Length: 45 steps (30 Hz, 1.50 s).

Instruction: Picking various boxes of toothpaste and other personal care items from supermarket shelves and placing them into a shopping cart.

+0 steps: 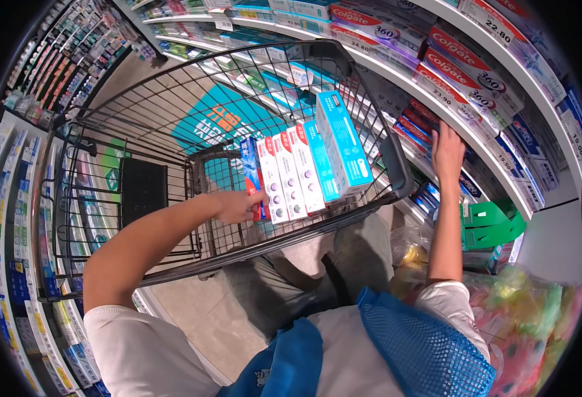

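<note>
My left hand (239,206) is inside the black wire shopping cart (137,111), with its fingers around the near end of a blue and red toothpaste box (250,171). This box leads a row that continues with several white and red boxes (284,183) and a light blue box (323,164). A taller light blue box (343,139) leans at the row's right end. To the right, my right hand (448,151) reaches under a shelf edge, its fingertips beside red toothpaste boxes (422,116) on a lower shelf. Whether those fingers grip a box is hidden.
Colgate boxes (457,62) fill the shelf above my right hand. Green plastic pieces (492,226) jut out below it. Colourful goods in clear plastic (514,317) crowd my right side. Another stocked shelf (10,238) runs along the left, beyond the cart.
</note>
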Available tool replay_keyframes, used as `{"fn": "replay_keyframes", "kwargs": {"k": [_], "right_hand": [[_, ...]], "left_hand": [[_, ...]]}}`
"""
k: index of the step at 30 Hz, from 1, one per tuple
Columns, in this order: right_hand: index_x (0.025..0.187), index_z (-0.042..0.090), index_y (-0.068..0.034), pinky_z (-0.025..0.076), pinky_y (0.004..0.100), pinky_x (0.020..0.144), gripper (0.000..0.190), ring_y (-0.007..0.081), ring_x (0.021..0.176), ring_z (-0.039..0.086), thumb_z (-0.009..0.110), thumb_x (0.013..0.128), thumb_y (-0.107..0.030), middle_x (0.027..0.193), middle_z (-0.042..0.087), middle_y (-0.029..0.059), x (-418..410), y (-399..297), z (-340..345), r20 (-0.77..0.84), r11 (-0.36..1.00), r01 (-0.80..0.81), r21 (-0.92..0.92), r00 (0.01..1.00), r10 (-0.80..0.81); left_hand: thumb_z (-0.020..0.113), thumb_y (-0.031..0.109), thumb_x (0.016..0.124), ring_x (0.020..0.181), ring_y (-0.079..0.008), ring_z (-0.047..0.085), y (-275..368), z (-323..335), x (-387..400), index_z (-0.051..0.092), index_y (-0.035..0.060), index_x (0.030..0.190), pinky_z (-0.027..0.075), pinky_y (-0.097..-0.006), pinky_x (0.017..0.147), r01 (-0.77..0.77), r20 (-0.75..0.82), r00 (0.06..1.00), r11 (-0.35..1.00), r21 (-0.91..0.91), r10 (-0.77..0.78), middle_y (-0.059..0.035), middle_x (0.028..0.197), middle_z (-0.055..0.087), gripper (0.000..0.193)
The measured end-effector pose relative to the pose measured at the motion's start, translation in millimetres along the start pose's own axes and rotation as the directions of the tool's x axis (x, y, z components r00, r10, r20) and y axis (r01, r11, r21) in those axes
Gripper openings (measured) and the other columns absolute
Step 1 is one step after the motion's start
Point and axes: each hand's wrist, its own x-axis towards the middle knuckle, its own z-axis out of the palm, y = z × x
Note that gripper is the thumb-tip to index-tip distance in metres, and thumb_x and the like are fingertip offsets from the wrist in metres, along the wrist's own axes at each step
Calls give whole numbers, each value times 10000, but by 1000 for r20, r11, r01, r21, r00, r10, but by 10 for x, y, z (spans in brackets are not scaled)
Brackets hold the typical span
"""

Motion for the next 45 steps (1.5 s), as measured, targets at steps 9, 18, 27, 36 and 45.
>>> {"fn": "replay_keyframes", "kwargs": {"k": [9,18,27,36,45], "right_hand": [[1326,594,29,438,371,1047,435,270,1193,624,441,1045,-265,1263,675,169,-523,-1124,-678,-147,314,97,945,979,140],[1015,739,-93,409,586,1054,258,385,1193,587,596,903,-275,1217,608,133,-652,-1592,-896,-540,415,545,728,830,-143],[989,764,-94,430,586,1029,216,367,1172,593,639,845,-196,1115,610,117,-614,-1657,-1060,-487,457,516,725,853,-190],[1449,493,-75,294,595,1137,720,395,1372,468,731,837,-369,1449,502,200,-83,-1638,-1860,-407,583,517,627,855,-321],[1337,626,-186,480,407,845,616,268,964,636,783,763,-345,1021,650,98,403,-1790,-1949,-581,704,622,343,729,-362]], "left_hand": [[611,312,969,994,-198,627,-152,281,218,623,71,1127,490,-375,878,-63,-296,954,937,-343,-44,-135,1053,666,288],[682,341,851,994,-362,670,-174,-402,-371,631,103,1063,514,-464,881,269,-393,892,960,70,-221,-182,999,715,323],[722,36,818,983,-277,674,679,-1057,-1999,439,78,1172,517,-370,832,236,-660,728,972,-11,-185,-172,967,676,455],[720,-1,873,1179,-230,599,1254,-869,-2316,402,28,1338,470,-368,1028,-222,-955,144,949,223,258,-162,1237,621,564],[703,-41,829,1404,-394,434,1539,-742,-1878,461,94,1373,378,-483,1138,-18,-769,-49,769,639,638,-233,1498,444,610]]}}
